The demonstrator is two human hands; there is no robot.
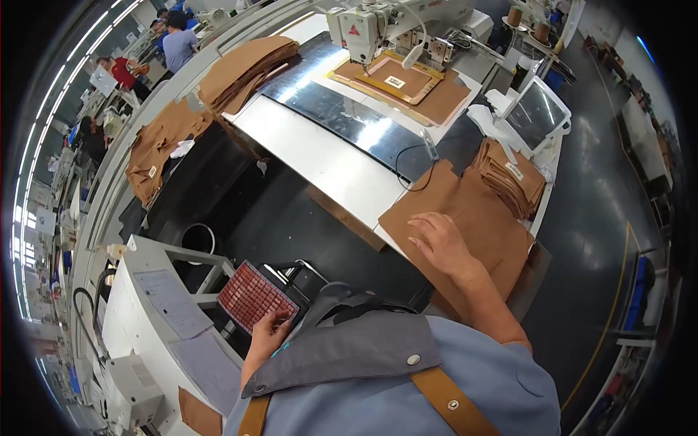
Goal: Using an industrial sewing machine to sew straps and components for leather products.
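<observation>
My right hand lies flat, fingers spread, on a brown cut fabric piece at the near end of the white worktable. My left hand grips the lower corner of a flat red sheet with a grid of small squares, held low at my left side. Beyond the fabric piece, a white automatic sewing machine stands over a brown piece clamped in a yellow frame.
A stack of brown pieces sits right of my hand, below a tilted touchscreen. More brown stacks lie at the table's far left. A white cabinet with papers stands to my left. Other people work far left.
</observation>
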